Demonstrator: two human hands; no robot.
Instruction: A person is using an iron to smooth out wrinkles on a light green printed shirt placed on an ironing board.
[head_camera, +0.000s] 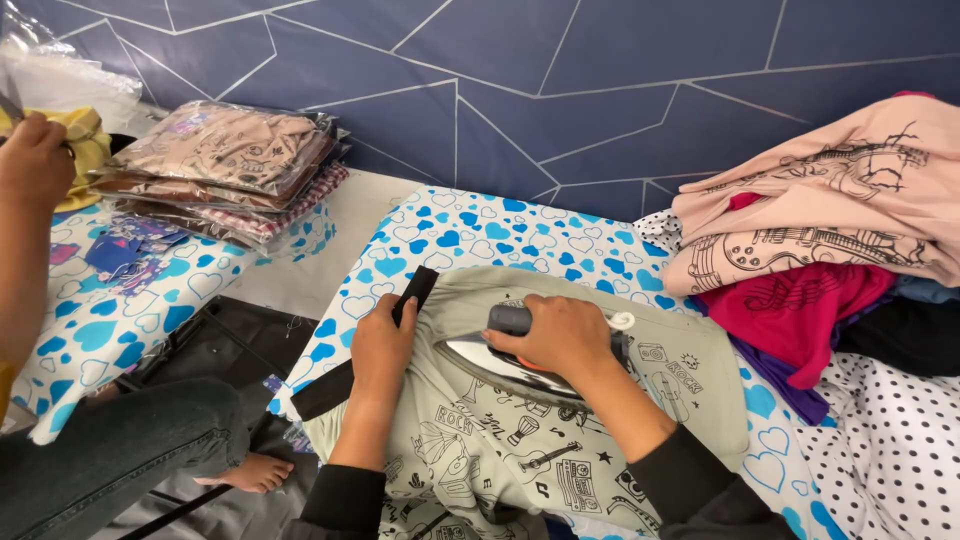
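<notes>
Right hand (562, 335) grips iron (500, 362) on pale-green printed T-shirt (500, 440); left hand (382, 345) lies flat, pinning its collar edge; lower shirt unpressed; garment pile (810, 260) waits.

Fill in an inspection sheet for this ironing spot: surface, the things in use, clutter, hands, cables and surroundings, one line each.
Surface: padded board under a white cover with blue hearts.
Things in use: iron resting on a pale green printed shirt spread over the board.
Clutter: pile of folded clothes at the right; stack of bagged clothes at the left.
Hands: left hand presses the shirt flat beside its black trim; right hand grips the iron's handle.
Cables: white cord at the iron's back; where it runs is hidden.
Surroundings: dark blue wall with thin white lines; another person's hand at far left, bare foot below.
</notes>
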